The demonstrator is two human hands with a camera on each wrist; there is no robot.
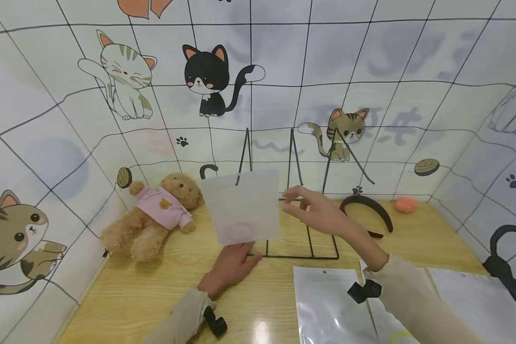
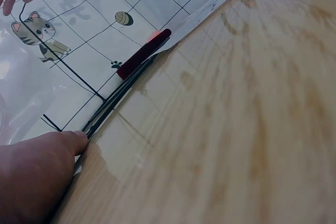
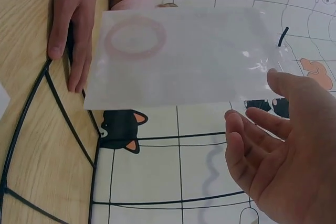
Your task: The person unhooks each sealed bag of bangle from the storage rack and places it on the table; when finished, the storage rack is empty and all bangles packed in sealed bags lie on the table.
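A translucent white plastic bag (image 1: 242,205) with a faint pinkish ring-shaped thing inside hangs on the left prong of a black wire display rack (image 1: 301,257). The prong's tip pokes out through the bag's top. Below the bag, my left hand (image 1: 232,265) rests on the left part of the rack's base, fingers partly hidden under the bag in the head view; the right wrist view shows them extended over the bars. Just right of the bag, my right hand (image 1: 314,210) is raised with loosely bent fingers, holding nothing, near the bag's upper edge (image 3: 252,30).
A teddy bear (image 1: 155,215) in a pink top lies at the left. Behind my right forearm are a dark headband (image 1: 371,210) and a fluffy coral item (image 1: 406,204). Several clear bags (image 1: 331,296) lie at the front right. Cat-print cloth hangs around the table.
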